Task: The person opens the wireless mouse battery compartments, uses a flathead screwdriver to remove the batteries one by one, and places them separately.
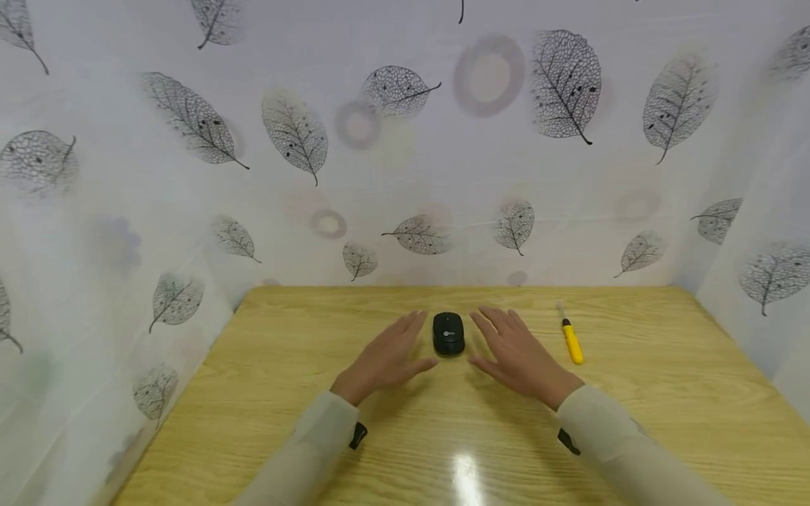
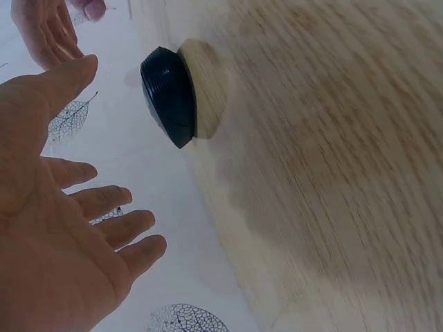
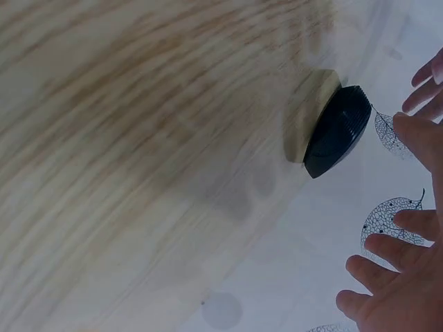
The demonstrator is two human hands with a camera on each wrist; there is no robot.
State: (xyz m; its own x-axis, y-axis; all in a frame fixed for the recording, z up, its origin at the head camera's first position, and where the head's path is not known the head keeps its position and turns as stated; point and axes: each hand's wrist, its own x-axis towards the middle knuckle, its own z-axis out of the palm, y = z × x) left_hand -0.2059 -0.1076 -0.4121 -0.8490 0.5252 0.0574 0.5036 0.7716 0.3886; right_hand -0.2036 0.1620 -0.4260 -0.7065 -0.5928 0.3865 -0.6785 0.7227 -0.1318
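Note:
A black computer mouse (image 1: 448,334) with a small pale logo lies on the wooden table, between the two hands. To its left is my left hand (image 1: 391,351), fingers extended and thumb spread, holding nothing. My right hand (image 1: 515,351) mirrors it on the other side, with fingers apart and nothing in them. Seen from the left wrist, the mouse (image 2: 169,95) rests on the wood beyond the thumb, apart from the left hand (image 2: 69,228). In the right wrist view the mouse (image 3: 338,130) likewise stands apart from the right hand (image 3: 401,270).
A screwdriver (image 1: 572,339) with a yellow handle lies to the right of the right hand. The light wood table (image 1: 304,309) ends at the back against a white curtain (image 1: 418,161) printed with leaves, which also runs along both sides.

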